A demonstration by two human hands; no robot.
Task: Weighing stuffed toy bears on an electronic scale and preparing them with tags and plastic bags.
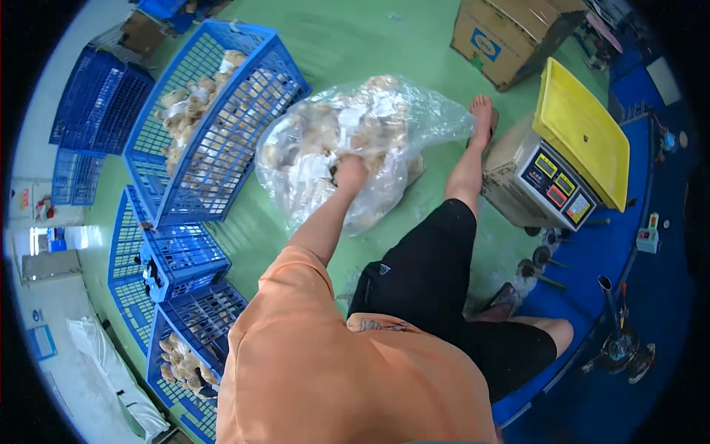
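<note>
- Clear plastic, crinkled and shiny, makes up the big bag (347, 148) lying on the green floor (355, 37), just right of the tilted blue crate (214, 118) and left of the person's outstretched leg (466, 170).
- Only one hand (350, 172) shows, at the end of a bare forearm that comes out of the orange sleeve; which side it belongs to cannot be told for sure, though it rises from the left shoulder.
- That left hand is pushed into the bag, pressed among the pale, tan lumpy pieces inside; its fingers are buried, so whether they are closed on anything cannot be told.
- No right hand can be seen anywhere in the view.
- Tan pieces of the same kind fill the far end of the tilted crate.
- Nearer, along the left, stand more blue crates: one small one (181, 259) and another (192, 355) holding a few of the tan pieces.
- Far left, empty-looking blue crates (96, 103) are stacked against the wall.
- On the right sits a weighing scale (562, 163) with a yellow platter and a display panel, just beside the person's bare foot (482, 118).
- A brown cardboard box (510, 33) stands on the far right of the floor.
</note>
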